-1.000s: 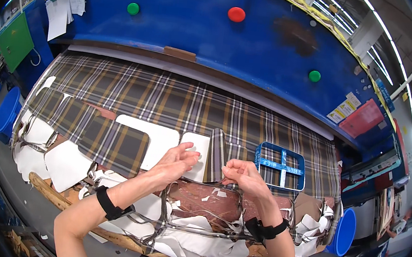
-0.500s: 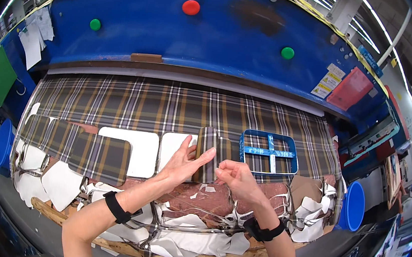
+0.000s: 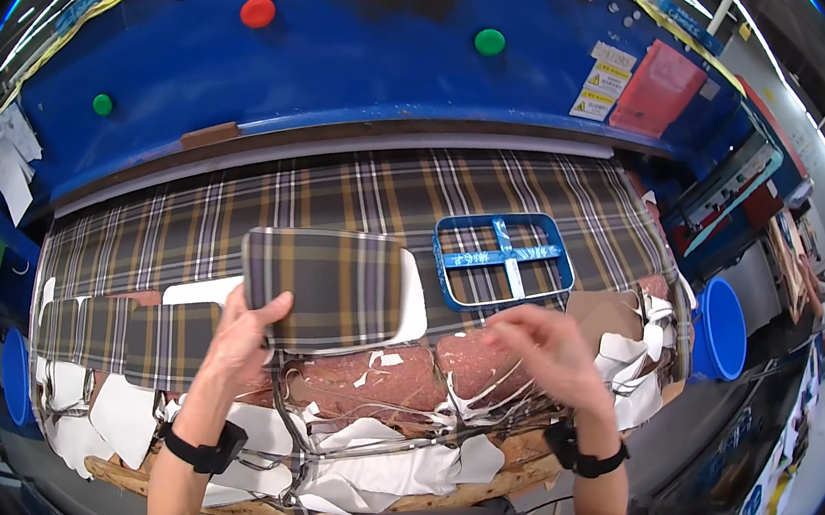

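Note:
My left hand (image 3: 243,340) grips the left edge of a plaid fabric piece (image 3: 334,289), cut as a rectangle with rounded corners, thumb on top. The piece is raised and partly covers a white cut-out gap (image 3: 414,303) in the plaid sheet (image 3: 360,187). My right hand (image 3: 558,353) hovers to the right, somewhat blurred, fingers apart with nothing visible in them. Just beyond it, a blue cutting die (image 3: 505,256), a rounded frame with crossbars, lies on the sheet. More cut plaid pieces (image 3: 172,345) lie overlapped at the left.
White and reddish-brown scraps (image 3: 368,389) with thin fabric strips litter the near edge, above a wooden rail (image 3: 509,484). A blue machine beam (image 3: 373,62) spans the far side. Blue bins (image 3: 724,330) stand at both ends.
My left hand has lifted the folded plaid piece, now flat and farther left. My right hand has moved away to the right and opened. The view has turned right.

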A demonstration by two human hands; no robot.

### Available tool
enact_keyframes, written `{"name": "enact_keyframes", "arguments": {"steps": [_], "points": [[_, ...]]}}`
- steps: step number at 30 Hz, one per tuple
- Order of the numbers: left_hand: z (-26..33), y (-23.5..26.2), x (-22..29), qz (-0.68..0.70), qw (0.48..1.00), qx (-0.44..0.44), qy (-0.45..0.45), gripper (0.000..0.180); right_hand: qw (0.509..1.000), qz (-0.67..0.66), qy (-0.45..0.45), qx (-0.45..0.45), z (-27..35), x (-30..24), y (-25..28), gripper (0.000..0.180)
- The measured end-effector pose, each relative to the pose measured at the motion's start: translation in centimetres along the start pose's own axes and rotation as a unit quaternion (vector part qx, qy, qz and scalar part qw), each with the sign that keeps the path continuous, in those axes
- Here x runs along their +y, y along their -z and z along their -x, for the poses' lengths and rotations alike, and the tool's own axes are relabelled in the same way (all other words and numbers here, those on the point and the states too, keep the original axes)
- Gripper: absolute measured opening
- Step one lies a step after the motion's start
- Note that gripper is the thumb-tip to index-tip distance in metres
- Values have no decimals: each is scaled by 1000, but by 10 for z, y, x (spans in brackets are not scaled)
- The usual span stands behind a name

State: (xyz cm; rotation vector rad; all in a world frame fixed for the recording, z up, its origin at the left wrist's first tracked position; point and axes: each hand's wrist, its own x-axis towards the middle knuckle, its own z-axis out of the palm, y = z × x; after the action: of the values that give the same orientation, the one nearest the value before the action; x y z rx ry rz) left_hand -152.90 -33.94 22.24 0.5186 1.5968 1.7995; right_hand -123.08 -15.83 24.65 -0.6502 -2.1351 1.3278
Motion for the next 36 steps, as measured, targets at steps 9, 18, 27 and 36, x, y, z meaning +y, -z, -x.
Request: {"name": "enact_keyframes", "arguments": {"steps": [9, 18, 27, 36], "points": [[7, -76, 1, -447, 844, -103, -278, 86, 889, 429, -2, 164, -33, 68, 98, 43], [-27, -119, -71, -608, 706, -153, -330, 75, 948, 316, -16, -29, -88, 101, 120, 38], [-13, -126, -78, -565, 764, -116, -289, 91, 960, 271, 57, -43, -93, 123, 126, 27], [-13, -137, -71, -489, 837, -119, -216, 117, 963, 261, 20, -66, -90, 104, 117, 25]]}}
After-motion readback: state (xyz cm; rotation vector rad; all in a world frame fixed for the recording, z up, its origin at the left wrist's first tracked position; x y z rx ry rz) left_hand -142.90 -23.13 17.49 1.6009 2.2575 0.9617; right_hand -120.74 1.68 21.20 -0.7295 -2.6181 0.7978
